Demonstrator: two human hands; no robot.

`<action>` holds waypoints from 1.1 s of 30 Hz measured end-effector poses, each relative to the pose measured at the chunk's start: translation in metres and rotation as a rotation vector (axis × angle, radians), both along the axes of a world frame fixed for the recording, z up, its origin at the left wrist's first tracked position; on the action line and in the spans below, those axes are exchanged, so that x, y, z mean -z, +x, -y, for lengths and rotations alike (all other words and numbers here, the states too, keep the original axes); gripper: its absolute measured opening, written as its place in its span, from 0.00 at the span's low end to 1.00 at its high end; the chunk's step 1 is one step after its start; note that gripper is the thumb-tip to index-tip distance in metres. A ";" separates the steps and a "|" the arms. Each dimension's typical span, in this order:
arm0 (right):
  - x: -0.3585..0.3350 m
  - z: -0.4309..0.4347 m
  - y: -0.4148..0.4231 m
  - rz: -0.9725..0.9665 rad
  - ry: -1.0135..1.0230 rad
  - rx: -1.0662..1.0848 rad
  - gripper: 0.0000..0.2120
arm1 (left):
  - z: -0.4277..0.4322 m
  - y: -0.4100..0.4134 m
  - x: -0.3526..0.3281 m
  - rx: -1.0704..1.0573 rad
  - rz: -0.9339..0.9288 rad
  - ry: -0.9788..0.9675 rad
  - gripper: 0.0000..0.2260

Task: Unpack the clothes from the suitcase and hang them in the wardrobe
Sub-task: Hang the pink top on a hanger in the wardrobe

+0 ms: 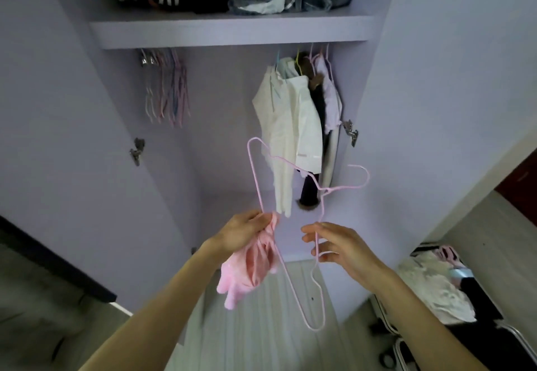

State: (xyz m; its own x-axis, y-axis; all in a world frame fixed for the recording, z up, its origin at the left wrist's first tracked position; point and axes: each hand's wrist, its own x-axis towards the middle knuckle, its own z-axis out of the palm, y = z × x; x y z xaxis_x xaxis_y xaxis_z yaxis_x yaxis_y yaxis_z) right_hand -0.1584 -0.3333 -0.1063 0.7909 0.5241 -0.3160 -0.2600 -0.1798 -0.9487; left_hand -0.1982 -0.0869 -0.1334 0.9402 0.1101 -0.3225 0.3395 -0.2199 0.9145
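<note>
Head view, lower centre: left hand [247, 234] clutching limp pink garment [250, 269] plus one wire of tangled pink hangers [326, 191]; right hand [345, 248] pinching another wire. Light, soft, floppy cloth: best taken at shoulders. Thin, springy wire: best gripped near hook.

Left hand [247, 232] gripping pink garment [250, 271] mid-frame, right hand [341, 247] pinching pink wire hangers [328, 189], perhaps two, suitcase [470, 341] lower right

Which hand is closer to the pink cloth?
Left. The left hand grips the pink cloth. The right hand is apart from it, to its right, pinching a hanger.
</note>
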 end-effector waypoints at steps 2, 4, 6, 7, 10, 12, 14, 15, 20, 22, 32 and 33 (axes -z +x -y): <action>-0.005 0.002 0.008 -0.101 0.174 0.117 0.15 | 0.011 -0.005 -0.001 0.089 -0.032 0.108 0.16; -0.009 0.004 0.016 -0.201 0.300 0.228 0.14 | 0.022 -0.010 0.000 0.128 -0.055 0.184 0.16; -0.007 0.004 0.020 -0.277 0.352 0.296 0.15 | 0.028 -0.014 0.004 0.119 -0.063 0.204 0.14; -0.003 0.004 0.020 -0.297 0.360 0.314 0.16 | 0.032 -0.017 0.005 0.103 -0.064 0.213 0.13; 0.014 0.005 0.016 -0.288 0.323 0.356 0.17 | 0.039 -0.022 0.014 0.061 -0.083 0.298 0.10; 0.024 0.003 0.013 -0.244 0.234 0.370 0.17 | 0.042 -0.025 0.015 0.039 -0.119 0.380 0.10; 0.034 0.000 0.007 -0.161 0.073 0.352 0.19 | 0.045 -0.027 0.014 0.009 -0.136 0.422 0.11; 0.037 -0.001 0.002 -0.092 -0.023 0.330 0.20 | 0.046 -0.028 0.015 -0.002 -0.130 0.419 0.11; 0.048 -0.015 -0.015 0.126 -0.318 0.068 0.21 | 0.054 -0.029 0.010 0.025 -0.065 0.435 0.09; 0.048 -0.019 -0.014 0.072 -0.271 0.073 0.18 | 0.054 -0.027 0.008 0.020 -0.051 0.466 0.08; 0.043 -0.015 0.022 0.078 -0.262 0.291 0.07 | 0.002 -0.034 0.018 0.120 -0.180 0.759 0.13; 0.041 -0.014 0.026 0.103 -0.277 0.309 0.09 | -0.005 -0.035 0.020 0.111 -0.195 0.789 0.13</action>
State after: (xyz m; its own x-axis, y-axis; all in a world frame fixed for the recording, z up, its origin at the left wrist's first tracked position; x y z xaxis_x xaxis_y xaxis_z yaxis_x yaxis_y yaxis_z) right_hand -0.1325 -0.3194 -0.1474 0.9322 0.1634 -0.3230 -0.2485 -0.3600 -0.8993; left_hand -0.2335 -0.0817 -0.1530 0.8939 0.2828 -0.3478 0.4149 -0.8156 0.4033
